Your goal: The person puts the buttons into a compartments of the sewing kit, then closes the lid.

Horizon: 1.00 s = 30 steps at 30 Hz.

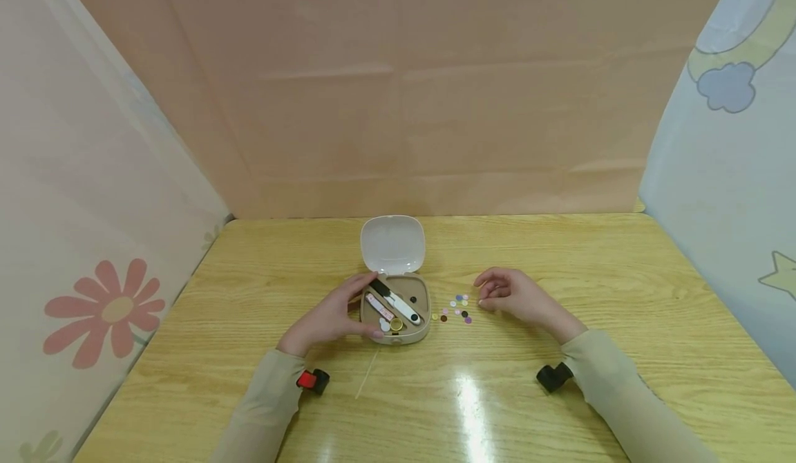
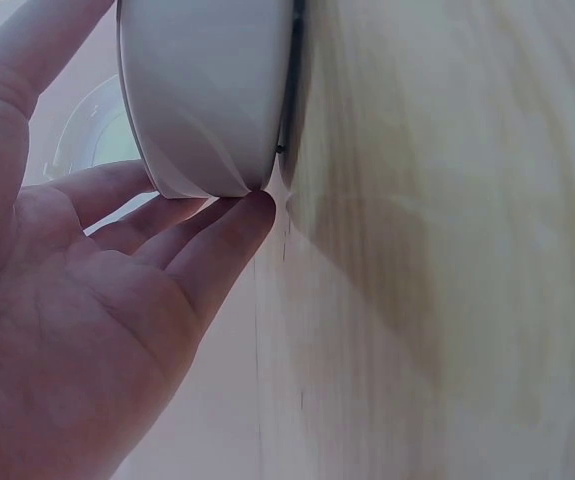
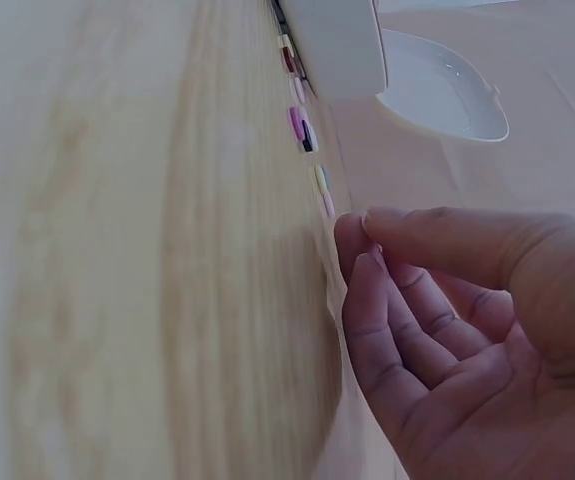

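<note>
A beige sewing box [image 1: 425,332] stands on the table with its white lid [image 1: 393,243] raised. My left hand [image 1: 326,318] grips its left side, thumb at the front corner and fingertips against the side wall. Inside lie a white-and-black cutting tool [image 1: 403,307], a pink printed strip [image 1: 379,307], a gold ring-shaped piece [image 1: 396,324] and a black button [image 1: 413,299]. Several small coloured buttons [image 1: 454,304] are scattered right of the box. Just beyond them my right hand [image 1: 513,296] hovers with loosely curled fingers; nothing shows between thumb and forefinger in the right wrist view.
Wood-grain tabletop [image 1: 528,408] surrounds the box. A thin pale strand [image 1: 367,374] lies in front of it. Behind the table hangs a plain pinkish-brown cloth [image 1: 398,104], with patterned curtains [image 1: 93,173] at the sides.
</note>
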### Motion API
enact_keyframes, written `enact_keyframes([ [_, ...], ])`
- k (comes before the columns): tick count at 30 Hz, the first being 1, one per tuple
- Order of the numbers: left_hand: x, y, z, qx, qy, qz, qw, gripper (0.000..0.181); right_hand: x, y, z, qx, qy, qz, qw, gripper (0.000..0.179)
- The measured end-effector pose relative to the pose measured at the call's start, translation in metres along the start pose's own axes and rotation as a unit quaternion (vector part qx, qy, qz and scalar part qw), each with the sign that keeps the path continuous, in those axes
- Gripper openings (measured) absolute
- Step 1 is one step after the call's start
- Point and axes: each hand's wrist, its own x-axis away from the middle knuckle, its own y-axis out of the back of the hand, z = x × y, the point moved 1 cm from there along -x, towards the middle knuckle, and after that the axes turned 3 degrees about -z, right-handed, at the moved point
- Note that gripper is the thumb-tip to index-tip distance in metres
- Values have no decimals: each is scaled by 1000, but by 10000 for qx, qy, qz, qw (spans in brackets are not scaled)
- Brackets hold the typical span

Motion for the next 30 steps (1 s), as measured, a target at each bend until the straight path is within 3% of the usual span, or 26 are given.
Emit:
enact_keyframes([
  [13,-1,0,0,-57,-18,-30,10000,98,2,5,1,-267,-110,-137,9995,33],
  [20,-8,-3,29,-111,-120,-86,9998,101,0,7,5,-462,-119,-166,9987,33],
  [30,-8,-2,34,-174,-61,-73,9998,104,-2,6,14,-784,-207,-157,9966,37],
])
